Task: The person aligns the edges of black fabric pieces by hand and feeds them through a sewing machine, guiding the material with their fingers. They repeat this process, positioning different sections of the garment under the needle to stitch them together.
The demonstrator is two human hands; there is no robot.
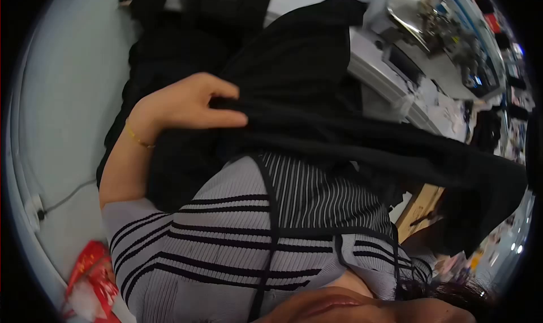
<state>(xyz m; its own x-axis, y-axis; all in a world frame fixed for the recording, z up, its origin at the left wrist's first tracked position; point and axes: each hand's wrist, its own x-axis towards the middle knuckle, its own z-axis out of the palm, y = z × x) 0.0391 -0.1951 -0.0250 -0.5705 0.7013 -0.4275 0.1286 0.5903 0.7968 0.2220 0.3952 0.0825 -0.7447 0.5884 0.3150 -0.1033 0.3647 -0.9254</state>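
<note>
My left hand (189, 103), with a thin yellow bracelet at the wrist, holds black fabric (350, 136) between thumb and fingers. From there the fabric stretches to the right in a long, folded band across the front of my body. Its far end (486, 193) hangs in a drape at the right. My right hand is not visible; the drape covers the place where the right arm leads. More black cloth (300, 57) spreads over my lap and the work surface ahead. I cannot make out what kind of garment it is.
Ahead to the right stands a sewing machine (447, 35) on a pale table (390, 85), with white scraps (430, 97) near its edge. A wooden piece (421, 204) shows under the fabric. On the floor at the left lie a red bag (93, 272) and a cable (68, 197).
</note>
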